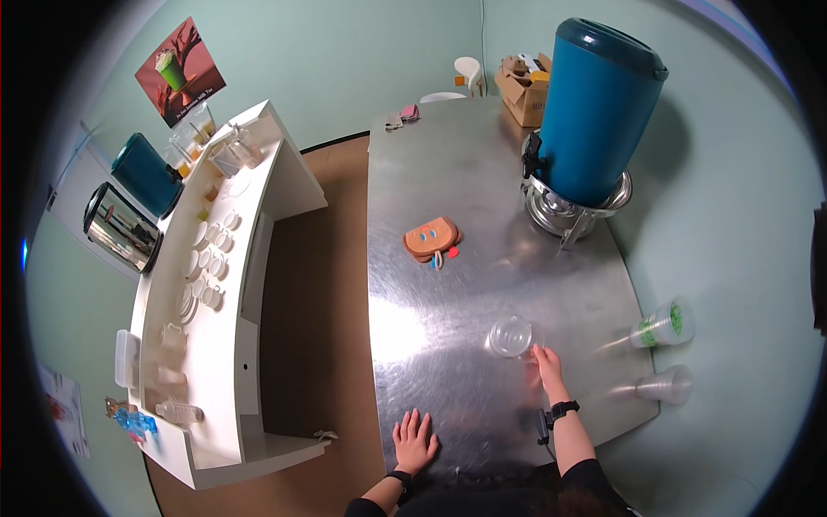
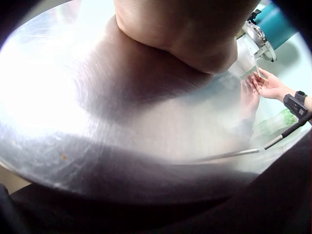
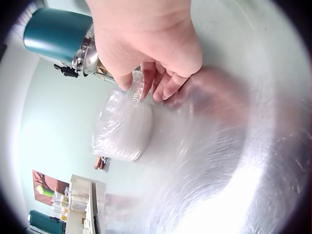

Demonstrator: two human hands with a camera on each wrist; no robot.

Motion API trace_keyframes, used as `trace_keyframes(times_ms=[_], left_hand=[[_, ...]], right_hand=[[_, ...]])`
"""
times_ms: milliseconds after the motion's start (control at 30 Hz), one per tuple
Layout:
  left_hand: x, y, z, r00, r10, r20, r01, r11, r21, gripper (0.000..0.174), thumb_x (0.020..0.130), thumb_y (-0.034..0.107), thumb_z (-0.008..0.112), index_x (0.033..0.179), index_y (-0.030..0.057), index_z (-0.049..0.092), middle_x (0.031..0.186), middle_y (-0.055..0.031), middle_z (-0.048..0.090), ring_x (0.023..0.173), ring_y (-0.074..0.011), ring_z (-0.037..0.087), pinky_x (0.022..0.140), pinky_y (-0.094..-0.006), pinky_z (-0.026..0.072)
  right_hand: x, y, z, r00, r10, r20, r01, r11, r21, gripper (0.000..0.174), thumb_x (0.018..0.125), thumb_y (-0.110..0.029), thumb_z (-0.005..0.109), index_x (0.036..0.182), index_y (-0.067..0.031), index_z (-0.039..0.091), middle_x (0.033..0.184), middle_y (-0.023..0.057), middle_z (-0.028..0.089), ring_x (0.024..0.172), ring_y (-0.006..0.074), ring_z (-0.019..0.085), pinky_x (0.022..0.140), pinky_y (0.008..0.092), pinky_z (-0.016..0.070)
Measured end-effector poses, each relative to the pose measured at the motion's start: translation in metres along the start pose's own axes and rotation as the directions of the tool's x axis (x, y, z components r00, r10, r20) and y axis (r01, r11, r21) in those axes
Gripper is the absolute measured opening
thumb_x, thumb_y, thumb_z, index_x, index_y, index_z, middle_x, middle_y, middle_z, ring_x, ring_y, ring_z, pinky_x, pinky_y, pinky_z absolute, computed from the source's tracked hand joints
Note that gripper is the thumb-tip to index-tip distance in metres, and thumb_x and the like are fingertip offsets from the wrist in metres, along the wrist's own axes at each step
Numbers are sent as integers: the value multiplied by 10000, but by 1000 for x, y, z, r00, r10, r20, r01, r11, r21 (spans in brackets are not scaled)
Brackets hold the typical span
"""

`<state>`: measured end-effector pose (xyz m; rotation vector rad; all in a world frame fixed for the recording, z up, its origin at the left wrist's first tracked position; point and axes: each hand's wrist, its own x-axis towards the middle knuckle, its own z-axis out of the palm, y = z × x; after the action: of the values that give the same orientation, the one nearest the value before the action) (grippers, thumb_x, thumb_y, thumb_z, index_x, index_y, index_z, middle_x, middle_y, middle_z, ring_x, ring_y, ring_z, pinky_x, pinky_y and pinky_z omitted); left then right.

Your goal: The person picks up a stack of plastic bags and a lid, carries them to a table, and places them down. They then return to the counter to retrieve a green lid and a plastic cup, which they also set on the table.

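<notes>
Head view looks down from above; both wrist views sit low, close over the shared tabletop (image 1: 465,172).

Metal table + white counter: contents

Metal table (image 1: 457,164): shiny, visibly scratched, bright glare patch on one side. Directly on it:
- stack of clear plastic lids (image 1: 511,336), around the middle of the near half
- left hand (image 1: 413,444), palm down at near edge
- brown pouch (image 1: 431,237) with blue eyes, beyond the lids
- pink item (image 1: 410,112) and keys (image 1: 393,126), far end
- open cardboard box (image 1: 521,99), far end, wall side
- metal stand (image 1: 560,224) under the big teal dispenser (image 1: 599,112)
- green-print cup stack (image 1: 662,325) and plain clear cup stack (image 1: 668,385), side by side near wall

White counter (image 1: 220,345): white cups (image 1: 212,258), saucers (image 1: 187,306), clear pitchers (image 1: 245,148), plastic bottle (image 1: 179,412)
</notes>
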<state>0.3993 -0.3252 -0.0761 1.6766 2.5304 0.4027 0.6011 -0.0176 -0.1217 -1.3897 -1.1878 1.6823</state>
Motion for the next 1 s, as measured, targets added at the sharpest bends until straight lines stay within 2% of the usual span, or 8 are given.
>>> trace_keyframes(times_ms=[400,900,1000], left_hand=[[0,0,0,1000,-4,17,4,1000,8,496,755,337,501,1211,149,455,1301,-115,361,1214,-276,299,977,-469,195],[2,1,-1,1000,-9,21,9,1000,2,492,752,331,501,1205,143,462,1296,-114,369,1215,-276,299,977,-462,201],[2,1,-2,1000,-6,17,6,1000,1,493,753,331,501,1207,145,460,1296,-114,369,1216,-276,298,977,-463,200]], right_hand=[[-1,-7,3,1000,1,0,-1,999,-49,235,859,-266,522,874,-40,584,831,17,594,769,83,535,660,217,421],[-2,-10,6,1000,8,-6,-8,1000,1,230,858,-265,525,839,-43,580,787,-2,570,729,78,505,644,215,402],[1,-9,8,1000,9,0,-9,997,-78,233,861,-278,519,814,-56,573,759,-9,555,706,69,491,627,213,387]])
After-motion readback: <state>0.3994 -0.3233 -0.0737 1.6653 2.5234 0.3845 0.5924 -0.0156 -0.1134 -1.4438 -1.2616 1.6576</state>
